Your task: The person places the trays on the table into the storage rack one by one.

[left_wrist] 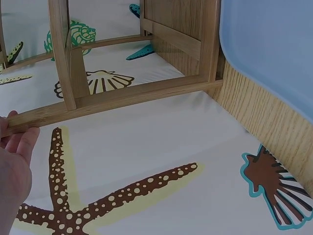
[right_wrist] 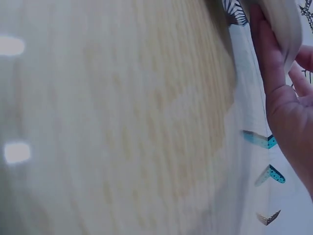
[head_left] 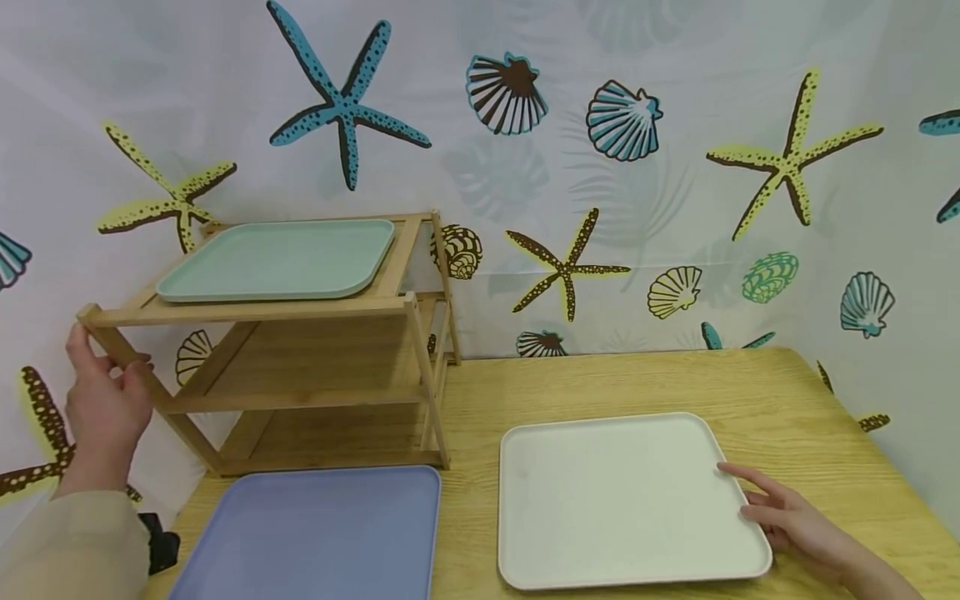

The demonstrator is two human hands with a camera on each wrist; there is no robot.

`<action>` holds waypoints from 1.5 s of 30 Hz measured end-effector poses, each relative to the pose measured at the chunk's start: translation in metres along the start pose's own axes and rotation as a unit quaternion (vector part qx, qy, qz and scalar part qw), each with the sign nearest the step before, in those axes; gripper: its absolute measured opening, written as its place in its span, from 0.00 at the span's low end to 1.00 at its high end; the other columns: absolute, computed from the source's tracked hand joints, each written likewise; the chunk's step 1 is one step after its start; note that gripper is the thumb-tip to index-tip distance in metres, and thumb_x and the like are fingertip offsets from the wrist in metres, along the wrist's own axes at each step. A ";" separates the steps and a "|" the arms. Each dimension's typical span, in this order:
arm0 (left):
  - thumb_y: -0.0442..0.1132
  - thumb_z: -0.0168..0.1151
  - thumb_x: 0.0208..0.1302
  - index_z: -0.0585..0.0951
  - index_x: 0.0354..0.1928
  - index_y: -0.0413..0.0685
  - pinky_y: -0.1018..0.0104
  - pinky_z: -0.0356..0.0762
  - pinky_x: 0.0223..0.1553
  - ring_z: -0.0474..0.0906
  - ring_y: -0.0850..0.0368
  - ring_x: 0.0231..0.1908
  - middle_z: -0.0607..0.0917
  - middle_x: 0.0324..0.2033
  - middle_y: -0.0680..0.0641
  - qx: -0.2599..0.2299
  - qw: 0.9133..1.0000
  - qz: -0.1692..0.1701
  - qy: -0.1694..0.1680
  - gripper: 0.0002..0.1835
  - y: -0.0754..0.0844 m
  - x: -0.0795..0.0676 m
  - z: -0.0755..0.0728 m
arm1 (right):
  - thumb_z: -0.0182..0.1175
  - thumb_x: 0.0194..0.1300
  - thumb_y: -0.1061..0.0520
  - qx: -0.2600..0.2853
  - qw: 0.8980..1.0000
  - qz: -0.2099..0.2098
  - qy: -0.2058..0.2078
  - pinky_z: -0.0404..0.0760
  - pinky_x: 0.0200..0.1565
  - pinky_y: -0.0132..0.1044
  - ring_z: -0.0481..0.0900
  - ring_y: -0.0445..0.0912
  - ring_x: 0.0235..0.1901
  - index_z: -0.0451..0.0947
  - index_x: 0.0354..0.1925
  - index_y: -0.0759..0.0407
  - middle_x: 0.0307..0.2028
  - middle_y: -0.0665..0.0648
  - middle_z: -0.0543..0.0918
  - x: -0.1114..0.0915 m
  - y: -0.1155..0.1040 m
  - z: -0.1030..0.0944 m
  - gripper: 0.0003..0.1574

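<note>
Item: wooden rack (head_left: 315,358), three tiers, standing at the back left of the table (head_left: 600,379). Your left hand (head_left: 108,408) holds it at the upper front left corner, thumb and fingers bent around the post just below the top tier; the left wrist view shows the same hold on the wood.

Item: white tray (head_left: 630,500), rectangular, rounded corners, low rim, on the right side of the table. Your right hand (head_left: 798,521) pinches its right edge, fingers spread slightly, the rim caught between them. Whether its underside meets the table all along, you cannot tell.

Item: pale green tray (head_left: 277,258), same pattern, lying flat on the rack's top tier.

Item: blue tray (head_left: 322,533), before the rack and left of the white tray, apart from the latter; its near edge runs out of the head view.

Item: light sleeve (head_left: 82,542) on your left forearm, a black object (head_left: 161,542) beside it.

Item: white cloth (head_left: 562,192) behind the table, printed with starfish and shells in blue, yellow, green and brown.
</note>
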State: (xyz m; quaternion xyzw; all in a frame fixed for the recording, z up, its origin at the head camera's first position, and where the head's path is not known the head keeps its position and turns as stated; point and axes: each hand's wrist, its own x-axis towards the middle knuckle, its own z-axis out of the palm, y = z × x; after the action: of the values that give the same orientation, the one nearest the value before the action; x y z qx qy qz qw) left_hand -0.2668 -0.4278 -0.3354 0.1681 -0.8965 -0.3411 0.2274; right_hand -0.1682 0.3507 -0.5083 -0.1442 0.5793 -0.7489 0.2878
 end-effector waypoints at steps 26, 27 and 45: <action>0.38 0.36 0.72 0.31 0.73 0.69 0.34 0.69 0.49 0.69 0.25 0.57 0.67 0.64 0.27 0.006 1.000 -0.001 0.004 0.37 -0.002 0.003 -0.002 | 0.26 0.78 0.66 0.136 0.989 -0.043 -0.045 0.75 0.55 0.49 0.75 0.52 0.57 0.64 0.69 0.34 0.62 0.45 0.69 -0.017 -0.025 0.041 0.37; 0.38 0.36 0.72 0.31 0.73 0.69 0.34 0.69 0.49 0.69 0.25 0.57 0.67 0.64 0.27 0.006 1.000 0.000 0.003 0.37 -0.002 0.003 -0.002 | 0.27 0.77 0.66 0.132 0.989 -0.043 -0.043 0.75 0.55 0.49 0.75 0.52 0.57 0.64 0.69 0.34 0.62 0.45 0.69 -0.016 -0.026 0.043 0.37; 0.37 0.36 0.72 0.32 0.74 0.68 0.35 0.70 0.49 0.70 0.26 0.56 0.69 0.63 0.28 0.012 1.000 0.008 0.012 0.37 -0.003 0.001 0.001 | 0.28 0.75 0.68 0.115 0.987 -0.078 -0.082 0.76 0.53 0.49 0.78 0.52 0.54 0.61 0.69 0.36 0.57 0.60 0.77 0.020 -0.034 0.112 0.37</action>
State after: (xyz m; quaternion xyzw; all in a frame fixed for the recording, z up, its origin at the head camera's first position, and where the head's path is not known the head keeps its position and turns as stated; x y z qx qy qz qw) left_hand -0.2678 -0.4302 -0.3377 0.1680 -0.8991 -0.3265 0.2383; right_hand -0.1315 0.2565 -0.4463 -0.2159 0.4506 -0.8164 0.2895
